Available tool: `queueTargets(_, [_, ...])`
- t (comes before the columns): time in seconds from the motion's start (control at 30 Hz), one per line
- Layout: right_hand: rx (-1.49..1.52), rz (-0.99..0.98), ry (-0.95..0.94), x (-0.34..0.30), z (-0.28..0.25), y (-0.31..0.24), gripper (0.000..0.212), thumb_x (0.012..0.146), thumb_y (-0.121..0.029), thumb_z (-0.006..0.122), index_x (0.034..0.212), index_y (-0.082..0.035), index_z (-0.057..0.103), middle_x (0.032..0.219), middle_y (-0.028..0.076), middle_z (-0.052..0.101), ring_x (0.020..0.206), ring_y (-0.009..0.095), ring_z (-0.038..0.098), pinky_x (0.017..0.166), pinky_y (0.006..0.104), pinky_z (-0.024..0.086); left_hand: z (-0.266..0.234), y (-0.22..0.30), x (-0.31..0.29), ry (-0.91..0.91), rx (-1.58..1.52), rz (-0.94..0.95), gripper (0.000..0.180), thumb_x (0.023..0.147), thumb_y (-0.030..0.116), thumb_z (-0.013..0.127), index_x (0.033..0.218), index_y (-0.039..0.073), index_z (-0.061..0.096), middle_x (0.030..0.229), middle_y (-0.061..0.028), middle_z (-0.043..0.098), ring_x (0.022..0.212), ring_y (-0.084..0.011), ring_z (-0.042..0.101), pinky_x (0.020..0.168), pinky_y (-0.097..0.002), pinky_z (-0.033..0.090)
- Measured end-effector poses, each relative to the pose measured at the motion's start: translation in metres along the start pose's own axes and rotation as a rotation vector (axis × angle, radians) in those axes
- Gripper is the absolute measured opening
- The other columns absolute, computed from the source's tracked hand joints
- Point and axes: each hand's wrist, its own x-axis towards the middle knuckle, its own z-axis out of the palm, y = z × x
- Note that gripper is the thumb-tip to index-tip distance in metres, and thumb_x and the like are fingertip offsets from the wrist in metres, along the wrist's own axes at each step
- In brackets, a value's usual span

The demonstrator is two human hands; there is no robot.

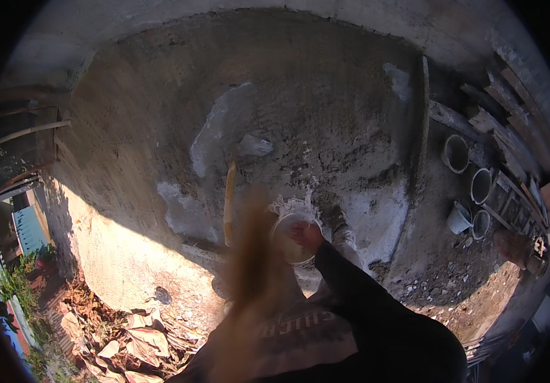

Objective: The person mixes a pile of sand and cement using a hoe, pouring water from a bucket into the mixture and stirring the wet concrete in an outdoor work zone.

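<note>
My right arm, in a dark sleeve, reaches from the lower right to a pale round bucket [279,250]. My right hand [307,235] is inside the bucket's mouth, its fingers curled and pointing left. Whether they hold anything cannot be made out. Pale, wet-looking stuff lies in the bucket, and white splashes mark the grey surface just beyond it. My left hand is nowhere in view. A blurred brown strip [249,268] close to the camera covers part of the middle. Left of the bucket is a light wooden stick [229,201].
A rough grey cement surface [326,83] with whitish patches spreads ahead. Several buckets [456,154] stand at the right, near stacked boards [508,118]. Dry leaves [141,338] lie at the lower left. Stones and rubble [437,287] are scattered at the lower right.
</note>
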Motion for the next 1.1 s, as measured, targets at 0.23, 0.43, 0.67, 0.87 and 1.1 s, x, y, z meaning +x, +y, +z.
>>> queueTargets(0.23, [-0.901, -0.683, 0.034, -0.004, 0.057, -0.065, 0.032, 0.097, -0.03, 0.053, 0.115, -0.005, 0.06, 0.11, 0.015, 0.067, 0.095, 0.03, 0.069, 0.086, 0.0489, 0.054, -0.019, 0.065, 0.015, 0.019, 0.276, 0.327, 0.086, 0.068, -0.014, 0.047, 0.147, 0.015, 0.036, 0.132, -0.0142, 0.055, 0.118, -0.0336, 0.059, 0.086, -0.0479, 0.06])
queueTargets(0.43, [0.029, -0.34, 0.147, -0.016, 0.045, -0.137, 0.035, 0.098, -0.037, 0.055, 0.11, -0.007, 0.067, 0.101, 0.017, 0.07, 0.093, 0.043, 0.067, 0.086, 0.0434, 0.054, 0.053, 0.156, -0.006, -0.018, -0.055, 0.019, 0.081, 0.071, -0.01, 0.051, 0.145, 0.021, 0.04, 0.132, -0.0151, 0.056, 0.116, -0.0398, 0.06, 0.075, -0.0528, 0.063])
queueTargets(0.67, [-1.755, -0.603, 0.102, -0.124, 0.108, -0.182, 0.045, 0.1, -0.047, 0.045, 0.106, -0.01, 0.071, 0.103, 0.018, 0.07, 0.094, 0.039, 0.066, 0.088, 0.0478, 0.05, 0.042, 0.222, 0.0, -0.141, -0.012, -0.023, 0.072, 0.078, -0.002, 0.063, 0.144, 0.016, 0.04, 0.131, -0.0171, 0.057, 0.113, -0.0425, 0.061, 0.075, -0.049, 0.065])
queueTargets(0.87, [-2.212, -1.006, -0.158, -0.147, 0.079, -0.231, 0.032, 0.092, -0.038, 0.063, 0.111, -0.012, 0.065, 0.099, 0.011, 0.069, 0.096, 0.03, 0.064, 0.09, 0.0457, 0.044, 0.04, 0.258, 0.057, -0.325, 0.032, -0.208, 0.056, 0.089, 0.007, 0.057, 0.141, -0.003, 0.037, 0.126, -0.0234, 0.058, 0.101, -0.0404, 0.068, 0.073, -0.0392, 0.066])
queueTargets(1.1, [-2.217, -0.949, -0.28, -0.103, 0.164, -0.304, 0.038, 0.095, -0.036, 0.059, 0.113, -0.003, 0.055, 0.099, 0.02, 0.067, 0.095, 0.037, 0.065, 0.084, 0.0499, 0.048, -0.046, 0.257, 0.038, -0.302, -0.171, -0.059, 0.052, 0.094, 0.02, 0.058, 0.142, 0.008, 0.042, 0.128, -0.0154, 0.059, 0.092, -0.0344, 0.068, 0.071, -0.0392, 0.063])
